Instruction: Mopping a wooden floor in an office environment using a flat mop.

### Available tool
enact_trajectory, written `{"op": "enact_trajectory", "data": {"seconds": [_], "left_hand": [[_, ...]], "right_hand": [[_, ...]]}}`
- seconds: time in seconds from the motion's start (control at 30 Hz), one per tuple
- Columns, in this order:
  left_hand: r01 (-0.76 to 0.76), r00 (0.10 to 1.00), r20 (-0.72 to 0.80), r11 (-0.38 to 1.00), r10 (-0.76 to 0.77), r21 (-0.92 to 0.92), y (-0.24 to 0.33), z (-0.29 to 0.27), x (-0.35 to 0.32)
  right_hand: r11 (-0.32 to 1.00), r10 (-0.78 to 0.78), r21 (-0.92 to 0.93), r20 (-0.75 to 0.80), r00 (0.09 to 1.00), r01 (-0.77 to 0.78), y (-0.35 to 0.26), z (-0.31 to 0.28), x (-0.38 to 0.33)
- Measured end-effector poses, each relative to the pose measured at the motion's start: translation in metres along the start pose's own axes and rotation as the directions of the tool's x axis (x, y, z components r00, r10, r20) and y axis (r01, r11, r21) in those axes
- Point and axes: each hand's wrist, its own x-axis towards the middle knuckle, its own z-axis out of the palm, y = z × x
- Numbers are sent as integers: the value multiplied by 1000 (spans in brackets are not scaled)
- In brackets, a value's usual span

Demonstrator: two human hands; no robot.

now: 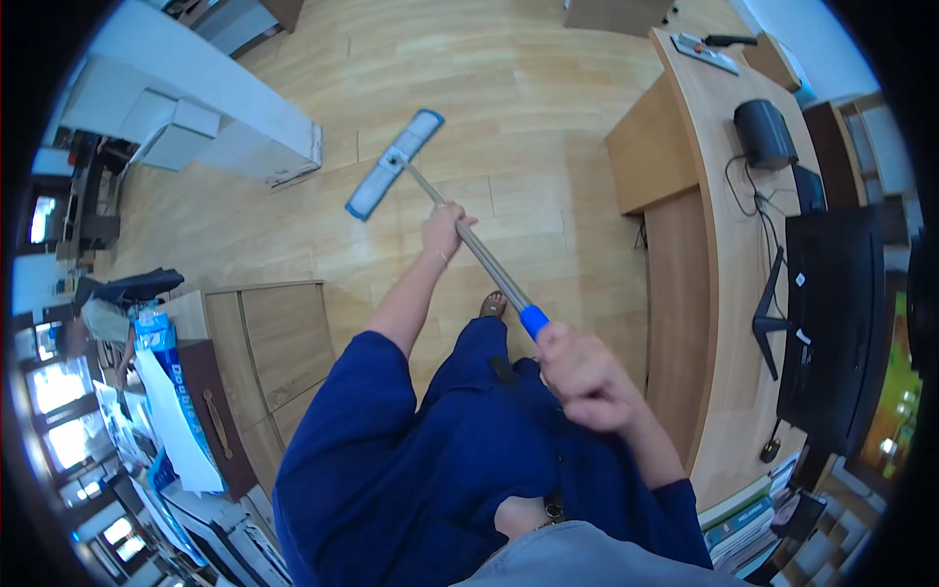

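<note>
A flat mop (380,182) with a pale blue, rectangular head rests on the wooden floor ahead of me. Its metal pole runs back toward my body and ends in a blue grip. My left hand (445,231) is wrapped round the pole's lower part, not far from the mop head. At the upper end, my right hand (587,377) is closed round the pole just behind the blue grip, and it hides the pole's tip. The mop head lies slantwise, its far end toward the right.
A desk (690,245) runs along the right with a monitor (831,328), cables and a black device (766,134). To the left stand a white pillar (235,108) and a wooden cabinet (264,338) beside papers (176,421). The wooden floor (548,108) stretches ahead.
</note>
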Motion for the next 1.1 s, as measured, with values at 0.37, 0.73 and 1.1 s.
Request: {"op": "enact_trajectory", "data": {"seconds": [0.37, 0.73, 1.1], "left_hand": [[-590, 651, 720, 758, 240, 280, 87, 82, -10], [-664, 150, 717, 607, 681, -438, 352, 119, -264], [-699, 476, 570, 681, 670, -218, 292, 138, -168]], "right_hand": [[980, 196, 108, -672, 714, -167, -43, 61, -151], [741, 71, -152, -951, 302, -654, -308, 186, -319], [957, -278, -233, -907, 316, 172, -210, 115, -288]]}}
